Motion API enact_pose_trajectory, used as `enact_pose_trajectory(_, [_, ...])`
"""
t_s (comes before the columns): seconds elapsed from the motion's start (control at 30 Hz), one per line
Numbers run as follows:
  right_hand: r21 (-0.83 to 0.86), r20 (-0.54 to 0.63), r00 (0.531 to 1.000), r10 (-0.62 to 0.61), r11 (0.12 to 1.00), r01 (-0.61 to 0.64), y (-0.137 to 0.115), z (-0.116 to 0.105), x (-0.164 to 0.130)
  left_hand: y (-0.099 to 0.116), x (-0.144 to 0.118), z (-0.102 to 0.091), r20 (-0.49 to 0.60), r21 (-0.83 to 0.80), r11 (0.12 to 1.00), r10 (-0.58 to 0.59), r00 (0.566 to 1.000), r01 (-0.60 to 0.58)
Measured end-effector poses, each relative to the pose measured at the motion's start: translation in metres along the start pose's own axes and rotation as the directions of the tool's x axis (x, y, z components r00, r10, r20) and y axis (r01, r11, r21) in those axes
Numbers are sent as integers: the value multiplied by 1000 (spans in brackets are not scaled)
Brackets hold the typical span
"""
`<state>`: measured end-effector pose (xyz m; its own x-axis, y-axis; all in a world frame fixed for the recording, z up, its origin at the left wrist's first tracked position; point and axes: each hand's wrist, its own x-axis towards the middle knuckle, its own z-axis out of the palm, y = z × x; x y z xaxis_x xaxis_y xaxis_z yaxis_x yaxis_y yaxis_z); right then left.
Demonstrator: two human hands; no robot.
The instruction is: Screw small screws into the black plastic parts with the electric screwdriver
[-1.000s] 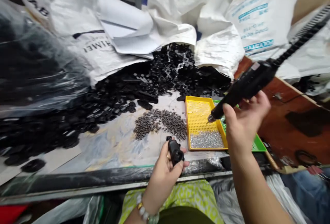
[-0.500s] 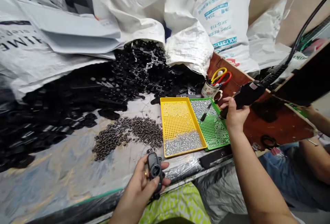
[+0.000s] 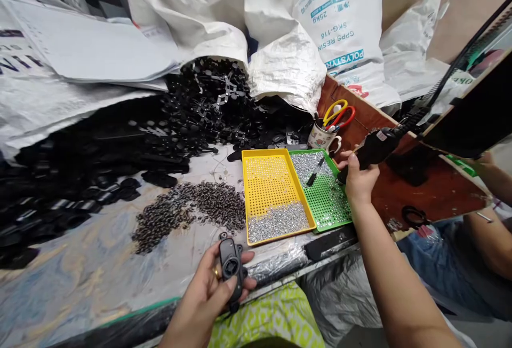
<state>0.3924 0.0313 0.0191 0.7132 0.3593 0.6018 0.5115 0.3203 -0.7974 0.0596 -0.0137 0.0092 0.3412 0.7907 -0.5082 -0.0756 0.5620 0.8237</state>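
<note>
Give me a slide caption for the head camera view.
Left hand holds a black plastic part while right hand holds an electric screwdriver over the green tray.

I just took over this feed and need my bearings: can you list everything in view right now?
black plastic part: one, black, held in the left hand
electric screwdriver: one, black, in the right hand, tip over the green tray
yellow tray: one, yellow, silver screws heaped at its near end
green tray: one, green, right of the yellow tray
dark small parts: one heap, dark grey, left of the yellow tray
black mouldings: large pile, black, spilling from the sacks
white sacks: several, white, at the back
mug: one, white, holding scissors
left hand: near edge
right hand: beside the green tray
</note>
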Motion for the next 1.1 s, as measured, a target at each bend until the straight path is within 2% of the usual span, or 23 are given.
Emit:
enact_pose_trajectory(0.1, [-4, 0, 1000, -4, 1000, 4, -6, -1, 2, -2, 1, -2, 21, -18, 1000, 15, 1000, -15])
enact_pose_trajectory(0.17, [21, -27, 1000, -15, 1000, 16, -19, -1, 3, -3, 1, -3, 39, -39, 999, 24, 999, -22])
enact_pose_trajectory(0.27, [146, -62, 998, -10, 989, 19, -55, 8, -6, -3, 1, -4, 99, -60, 998, 35, 994, -29])
enact_pose_trajectory(0.33, [271, -18, 1000, 9, 962, -4, -85, 20, -24, -2, 0, -4, 144, -71, 997, 44, 989, -34])
enact_pose_trajectory(0.4, [404, 115, 993, 41, 911, -84, -115, 33, -50, -2, 0, -5, 171, -83, 996, 55, 984, -42])
enact_pose_trajectory(0.43, [461, 218, 974, 64, 873, -161, -129, 40, -64, -2, 0, -5, 176, -87, 995, 58, 983, -44])
enact_pose_trajectory(0.47, [503, 338, 937, 84, 825, -256, -140, 46, -79, -3, 1, -6, 176, -89, 995, 59, 983, -44])
enact_pose_trajectory(0.53, [538, 547, 834, 74, 732, -419, -156, 55, -107, -5, 2, -7, 177, -99, 994, 67, 982, -50])
enact_pose_trajectory(0.6, [536, 668, 744, 26, 677, -505, -162, 63, -128, -8, 3, -7, 180, -118, 989, 106, 978, -86])
enact_pose_trajectory(0.7, [521, 737, 675, -20, 653, -550, -158, 70, -144, -9, 4, -7, 197, -142, 977, 184, 963, -157])
enact_pose_trajectory(0.8, [501, 761, 649, -11, 646, -576, -152, 73, -149, -10, 5, -7, 203, -152, 973, 204, 958, -175])
enact_pose_trajectory(0.97, [447, 765, 644, -4, 723, -526, -151, 70, -156, -11, 5, -6, 144, -140, 972, 211, 967, -191])
enact_pose_trajectory(1.1, [431, 783, 623, -1, 723, -540, -148, 66, -163, -10, 4, -5, 152, -120, 970, 230, 961, -213])
